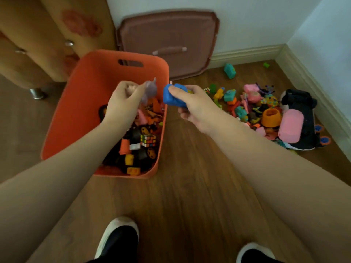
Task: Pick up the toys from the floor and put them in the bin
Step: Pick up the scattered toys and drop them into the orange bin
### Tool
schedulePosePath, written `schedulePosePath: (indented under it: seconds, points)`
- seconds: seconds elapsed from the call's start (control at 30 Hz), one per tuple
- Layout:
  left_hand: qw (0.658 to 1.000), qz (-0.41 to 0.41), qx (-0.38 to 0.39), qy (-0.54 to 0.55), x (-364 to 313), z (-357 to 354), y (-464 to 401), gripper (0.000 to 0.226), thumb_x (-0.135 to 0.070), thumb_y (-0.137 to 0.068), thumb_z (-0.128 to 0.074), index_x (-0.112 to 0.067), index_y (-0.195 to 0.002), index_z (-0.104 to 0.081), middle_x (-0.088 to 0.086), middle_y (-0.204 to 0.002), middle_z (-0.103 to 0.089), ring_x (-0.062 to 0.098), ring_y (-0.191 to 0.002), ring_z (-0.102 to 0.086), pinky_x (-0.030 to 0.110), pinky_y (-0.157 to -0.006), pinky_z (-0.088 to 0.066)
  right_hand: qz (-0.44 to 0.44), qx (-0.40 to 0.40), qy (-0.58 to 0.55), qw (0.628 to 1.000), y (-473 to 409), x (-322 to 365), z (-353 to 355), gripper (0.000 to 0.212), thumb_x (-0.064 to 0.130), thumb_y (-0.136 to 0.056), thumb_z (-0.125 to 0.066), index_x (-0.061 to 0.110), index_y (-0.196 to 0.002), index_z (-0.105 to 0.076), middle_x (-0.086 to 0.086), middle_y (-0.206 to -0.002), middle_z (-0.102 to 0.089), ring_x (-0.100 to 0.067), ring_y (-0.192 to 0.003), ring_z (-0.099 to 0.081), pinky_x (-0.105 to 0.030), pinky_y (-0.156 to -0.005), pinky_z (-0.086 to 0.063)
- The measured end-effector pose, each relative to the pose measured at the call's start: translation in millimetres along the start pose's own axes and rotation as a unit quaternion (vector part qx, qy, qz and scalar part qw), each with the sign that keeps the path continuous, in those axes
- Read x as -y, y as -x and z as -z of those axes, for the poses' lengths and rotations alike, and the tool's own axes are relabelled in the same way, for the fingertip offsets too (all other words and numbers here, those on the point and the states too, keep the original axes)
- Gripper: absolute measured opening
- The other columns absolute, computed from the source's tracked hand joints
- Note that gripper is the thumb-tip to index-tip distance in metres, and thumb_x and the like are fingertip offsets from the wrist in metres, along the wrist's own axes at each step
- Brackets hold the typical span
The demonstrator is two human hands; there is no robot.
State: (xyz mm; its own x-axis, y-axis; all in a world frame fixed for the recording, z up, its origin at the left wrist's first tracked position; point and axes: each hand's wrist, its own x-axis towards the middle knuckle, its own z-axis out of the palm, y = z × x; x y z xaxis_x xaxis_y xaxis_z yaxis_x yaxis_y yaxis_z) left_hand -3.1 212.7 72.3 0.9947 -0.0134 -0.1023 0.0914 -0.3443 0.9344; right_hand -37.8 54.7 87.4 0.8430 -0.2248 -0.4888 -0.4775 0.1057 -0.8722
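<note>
While both arms were stretched forward, the left hand [123,103] was held above the open orange bin [79,103], its fingers closed around a blurred grey-purple toy [150,90]. The right hand [191,109] was positioned just to the 3 o'clock side of the bin's rim, clenched around a blue toy [171,96] that was level with that rim. Inside the bin, a heap of toys was seen, among them a puzzle cube [148,140], black wheels and orange and yellow blocks. A pile of toys [254,107] was left on the wooden floor [190,196] at 3 o'clock from the bin, with a pink capsule [291,126] and an orange bowl [271,117] at its near edge. A teal toy [229,71] was lying apart at 12 o'clock from the pile. A brown lid [167,40] was leaned against the wall behind the bin.
</note>
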Motion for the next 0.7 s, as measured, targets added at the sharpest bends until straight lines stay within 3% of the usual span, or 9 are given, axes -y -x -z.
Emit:
schedulePosePath:
  seconds: [0.1, 0.17, 0.23, 0.33, 0.47, 0.57, 0.63, 0.7]
  points:
    - [0.994, 0.048, 0.041, -0.089, 35.6, 9.9, -0.1, 0.046, -0.050, -0.089, -0.049, -0.023, -0.125, -0.048, -0.005, -0.106, -0.059, 0.009, -0.093, -0.057, 0.025, -0.080, -0.046, 0.002, 0.008, 0.007, 1.000, -8.6, 1.1, -34.8, 0.057, 0.043, -0.083, -0.065, 0.010, -0.126, -0.045, -0.003, -0.094, -0.059, -0.011, -0.063, -0.054, -0.021, -0.050, -0.043]
    - [0.989, 0.059, 0.059, -0.122, 50.1, 9.0, -1.5, 0.060, -0.052, -0.089, -0.044, -0.024, -0.141, -0.034, 0.004, -0.140, -0.042, 0.021, -0.125, -0.043, 0.043, -0.102, -0.039, -0.023, 0.011, -0.015, 1.000, -10.1, 1.1, -41.2, 0.052, 0.047, -0.087, -0.057, 0.012, -0.123, -0.046, -0.005, -0.103, -0.060, -0.014, -0.070, -0.061, -0.023, -0.055, -0.048]
    - [0.987, 0.034, 0.042, -0.154, 47.0, 3.5, 1.9, 0.057, -0.042, -0.094, -0.042, -0.021, -0.145, -0.028, 0.005, -0.151, -0.026, 0.025, -0.138, -0.024, 0.046, -0.112, -0.024, -0.030, 0.010, -0.037, 0.999, -9.1, 1.9, -32.9, 0.035, 0.043, -0.093, -0.050, 0.018, -0.116, -0.046, -0.004, -0.106, -0.057, -0.017, -0.072, -0.062, -0.024, -0.056, -0.049]
    - [0.969, -0.097, 0.076, -0.215, 29.8, -10.7, 18.9, 0.049, -0.031, -0.092, -0.045, -0.019, -0.139, -0.039, 0.006, -0.149, -0.028, 0.026, -0.138, -0.020, 0.038, -0.111, -0.017, -0.015, 0.008, 0.034, 0.999, -7.4, -1.9, -0.4, 0.021, 0.035, -0.095, -0.049, 0.020, -0.110, -0.048, 0.000, -0.108, -0.054, -0.016, -0.075, -0.062, -0.024, -0.060, -0.049]
    - [0.912, -0.287, 0.186, -0.228, 6.3, -44.5, 38.5, 0.036, -0.028, -0.083, -0.044, -0.014, -0.110, -0.064, 0.007, -0.128, -0.051, 0.025, -0.125, -0.040, 0.031, -0.101, -0.025, -0.057, -0.011, 0.160, 0.986, -6.6, -27.3, 71.6, 0.021, 0.028, -0.094, -0.052, 0.017, -0.111, -0.056, -0.002, -0.106, -0.058, -0.016, -0.085, -0.059, -0.027, -0.072, -0.050]
    - [0.881, -0.289, 0.315, -0.202, -8.6, -83.0, 51.0, 0.023, -0.016, -0.089, -0.048, -0.013, -0.103, -0.066, 0.004, -0.108, -0.063, 0.015, -0.098, -0.057, 0.024, -0.089, -0.042, -0.154, -0.064, 0.220, 0.961, -4.2, -62.2, 137.0, 0.020, 0.018, -0.094, -0.050, 0.011, -0.113, -0.055, -0.010, -0.099, -0.055, -0.018, -0.073, -0.054, -0.027, -0.063, -0.046]
    - [0.845, -0.260, 0.408, -0.230, -10.3, -107.7, 60.6, 0.021, -0.016, -0.092, -0.048, -0.015, -0.105, -0.065, 0.003, -0.102, -0.066, 0.015, -0.090, -0.060, 0.032, -0.084, -0.048, -0.182, -0.083, 0.306, 0.931, 1.6, -92.4, 178.0, 0.028, 0.010, -0.093, -0.046, -0.003, -0.117, -0.055, -0.017, -0.095, -0.054, -0.028, -0.075, -0.052, -0.029, -0.058, -0.041]
    - [0.787, -0.241, 0.489, -0.288, -7.3, -136.2, 71.7, 0.022, -0.019, -0.093, -0.047, -0.017, -0.106, -0.064, 0.002, -0.104, -0.066, 0.016, -0.091, -0.060, 0.035, -0.084, -0.049, -0.182, -0.082, 0.383, 0.902, 13.8, -121.8, 215.5, 0.031, 0.008, -0.093, -0.044, -0.009, -0.115, -0.057, -0.021, -0.100, -0.058, -0.034, -0.087, -0.054, -0.038, -0.069, -0.045]
